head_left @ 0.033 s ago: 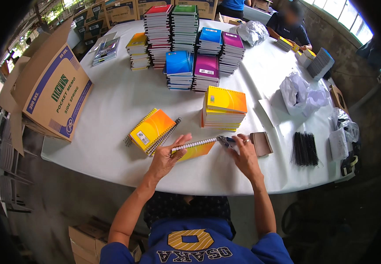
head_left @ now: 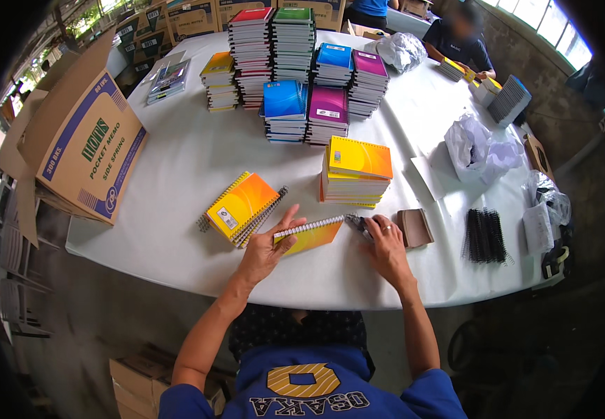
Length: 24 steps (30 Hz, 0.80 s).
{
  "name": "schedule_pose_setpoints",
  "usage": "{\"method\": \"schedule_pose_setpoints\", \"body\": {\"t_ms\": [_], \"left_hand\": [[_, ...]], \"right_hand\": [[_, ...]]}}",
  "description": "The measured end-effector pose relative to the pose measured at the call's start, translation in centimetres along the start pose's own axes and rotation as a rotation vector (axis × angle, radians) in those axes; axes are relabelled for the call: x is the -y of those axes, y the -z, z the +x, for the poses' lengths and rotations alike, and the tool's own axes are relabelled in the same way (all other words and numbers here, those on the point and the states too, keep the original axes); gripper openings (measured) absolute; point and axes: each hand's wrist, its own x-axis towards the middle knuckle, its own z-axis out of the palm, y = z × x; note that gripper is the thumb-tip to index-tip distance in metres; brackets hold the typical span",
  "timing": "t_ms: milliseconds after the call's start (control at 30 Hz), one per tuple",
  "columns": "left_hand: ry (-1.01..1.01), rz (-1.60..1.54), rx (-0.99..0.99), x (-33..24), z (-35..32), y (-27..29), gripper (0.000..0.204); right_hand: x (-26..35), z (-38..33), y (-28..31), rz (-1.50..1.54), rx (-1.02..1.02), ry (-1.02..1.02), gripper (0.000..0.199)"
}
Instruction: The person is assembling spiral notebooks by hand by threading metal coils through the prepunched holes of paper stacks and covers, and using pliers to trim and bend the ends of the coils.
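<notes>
A yellow-orange spiral notebook (head_left: 309, 238) stands on its edge before me, its wire coil along the top. My left hand (head_left: 266, 250) grips its left end, thumb on one side and fingers on the other. My right hand (head_left: 386, 248) is wrapped round a pair of pliers (head_left: 356, 223), whose jaws are at the coil's right end. Whether the jaws pinch the wire cannot be made out. Left of the notebook lies a small pile of yellow-orange notebooks (head_left: 243, 206) with loose dark coils at its edges. Behind it rises a taller stack of yellow-orange notebooks (head_left: 358, 164).
Several stacks of coloured notebooks (head_left: 307, 105) stand at the back. An open carton (head_left: 96, 150) is at the left. Rightward are a small brown box (head_left: 415, 229), black coils (head_left: 484, 236) and plastic bags (head_left: 480, 150). Another person (head_left: 456, 45) sits at the far right.
My right hand has closed further round the pliers, its fingers now over the handles. The notebook and my left hand have barely shifted.
</notes>
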Motion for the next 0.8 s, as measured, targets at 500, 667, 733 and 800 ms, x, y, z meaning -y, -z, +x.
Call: {"method": "schedule_pose_setpoints", "body": {"t_ms": [500,667,733,800], "left_hand": [[-0.325,0.596,-0.193,-3.0,0.2,-1.7,0.037],[-0.392,0.851,-0.273,-3.2,0.0,-1.8,0.046],[-0.371,0.837,-0.266,-3.7,-0.2,-1.8,0.047],[-0.351,0.833,-0.261,-4.2,-0.4,-1.6,0.049]], "right_hand": [[11.8,-1.2,4.2,0.251,-0.146,0.168,0.045],[11.8,-1.0,4.6,0.29,-0.105,0.182,0.043],[11.3,-0.8,5.0,0.353,-0.067,0.165,0.04],[10.0,0.2,6.1,1.305,0.646,-0.438,0.031]]}}
